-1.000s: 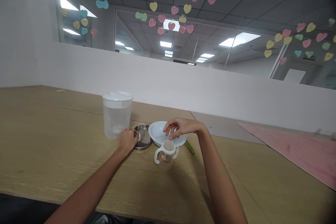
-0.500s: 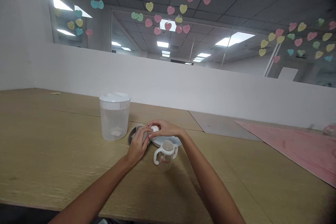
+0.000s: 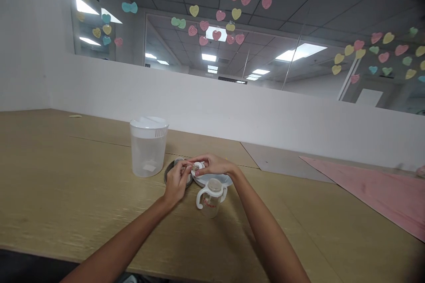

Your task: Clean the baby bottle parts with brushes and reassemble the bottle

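Centrally, just below the middle of the frame, the right hand pinches a small white ring beside the pale bowl, the left hand bunches its fingertips against it, grip unclear, and the two-handled bottle stands lower.

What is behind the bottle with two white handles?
Behind the bottle, a pale plate partly shows. The right hand covers its far part and the bottle covers some of its near edge; what lies there is hidden.

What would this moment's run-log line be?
left hand: touching white part; right hand: holding white part; bottle: upright by plate; tub: left of tray
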Available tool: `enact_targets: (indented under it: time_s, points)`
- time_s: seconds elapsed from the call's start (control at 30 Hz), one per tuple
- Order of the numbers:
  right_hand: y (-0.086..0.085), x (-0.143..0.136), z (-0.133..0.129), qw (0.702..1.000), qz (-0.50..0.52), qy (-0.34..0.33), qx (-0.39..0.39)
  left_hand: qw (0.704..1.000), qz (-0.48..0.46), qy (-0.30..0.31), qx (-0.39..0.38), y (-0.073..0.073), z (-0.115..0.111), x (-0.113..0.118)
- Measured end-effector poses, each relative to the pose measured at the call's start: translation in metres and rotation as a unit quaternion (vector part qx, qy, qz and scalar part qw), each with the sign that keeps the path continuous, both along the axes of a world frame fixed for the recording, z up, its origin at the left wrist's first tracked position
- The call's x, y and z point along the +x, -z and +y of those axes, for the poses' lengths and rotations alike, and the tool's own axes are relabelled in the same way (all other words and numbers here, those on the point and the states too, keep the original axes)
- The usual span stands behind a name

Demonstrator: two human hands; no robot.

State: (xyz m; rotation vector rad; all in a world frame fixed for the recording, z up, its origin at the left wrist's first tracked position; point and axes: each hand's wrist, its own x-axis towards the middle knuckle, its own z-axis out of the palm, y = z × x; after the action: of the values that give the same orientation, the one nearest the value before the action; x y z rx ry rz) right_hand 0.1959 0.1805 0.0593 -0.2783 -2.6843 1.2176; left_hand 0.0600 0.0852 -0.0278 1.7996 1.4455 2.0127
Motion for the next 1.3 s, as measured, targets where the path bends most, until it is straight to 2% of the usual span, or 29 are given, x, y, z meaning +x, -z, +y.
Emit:
enact_targets:
  time_s: [0.2, 0.3, 0.43, 0.53, 0.67, 0.87, 1.3]
  points:
    - [0.000, 0.000, -0.001, 0.998, 0.025, 0.057, 0.018, 1.000, -0.008, 0.014, 0.010, -0.002, 0.002, -0.002]
    - [-0.001, 0.002, -0.001, 0.995, 0.013, 0.094, 0.005, 0.998, 0.059, 0.001, 0.025, -0.002, 0.001, -0.005]
    - [-0.001, 0.006, 0.002, 0.988, 0.024, 0.153, 0.027, 0.987, 0.162, -0.012, 0.009, 0.003, -0.001, -0.009]
    - [-0.001, 0.007, 0.003, 0.981, 0.048, 0.183, 0.048, 0.984, 0.176, -0.015, -0.004, 0.006, 0.001, -0.008]
    - [0.000, 0.004, 0.001, 0.985, 0.038, 0.158, 0.062, 0.992, 0.120, -0.035, -0.002, 0.004, 0.004, -0.003]
    - [0.003, -0.003, -0.003, 0.988, 0.021, 0.130, 0.079, 0.994, 0.095, -0.048, 0.019, 0.001, 0.003, -0.002]
    - [-0.001, -0.007, -0.010, 0.990, 0.069, 0.118, 0.026, 0.989, 0.101, -0.097, 0.044, 0.002, 0.001, -0.004]
